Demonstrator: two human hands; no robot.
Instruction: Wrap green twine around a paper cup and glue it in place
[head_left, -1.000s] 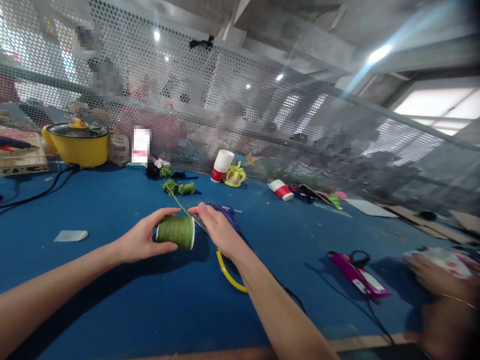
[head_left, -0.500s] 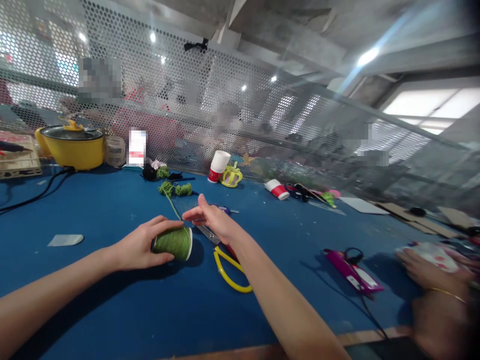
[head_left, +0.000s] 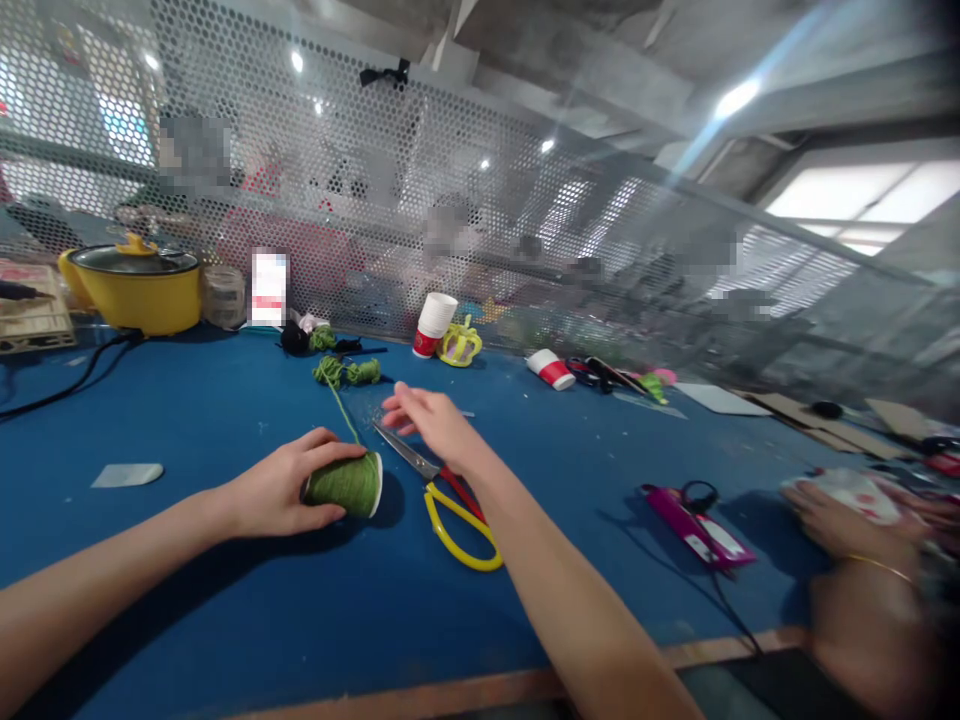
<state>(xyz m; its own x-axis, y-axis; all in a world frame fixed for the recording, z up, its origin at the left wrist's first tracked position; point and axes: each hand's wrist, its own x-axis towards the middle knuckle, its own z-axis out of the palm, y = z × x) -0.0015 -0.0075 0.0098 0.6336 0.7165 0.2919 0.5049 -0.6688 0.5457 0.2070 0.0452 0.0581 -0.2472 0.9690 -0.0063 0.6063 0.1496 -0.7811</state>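
My left hand (head_left: 281, 490) grips a paper cup wrapped in green cord (head_left: 346, 483), lying on its side on the blue table (head_left: 225, 600). A strand of green cord runs from the cup back to a loose green cord bundle (head_left: 346, 372). My right hand (head_left: 431, 425) hovers above the table just behind the cup, fingers apart and blurred, holding nothing. Yellow-handled scissors (head_left: 442, 500) lie right of the cup, under my right forearm.
A yellow pot (head_left: 135, 290), a jar (head_left: 223, 296), paper cups (head_left: 433, 325) (head_left: 550, 368) and small craft bits line the perforated mesh screen (head_left: 450, 200). A magenta tool with a black cable (head_left: 697, 530) lies at right. Another person's hands (head_left: 855, 560) work at far right.
My right hand let go of the cord at the cup's rim and lifted away toward the back. The scissors beneath it came into view. My left hand kept hold of the cup.
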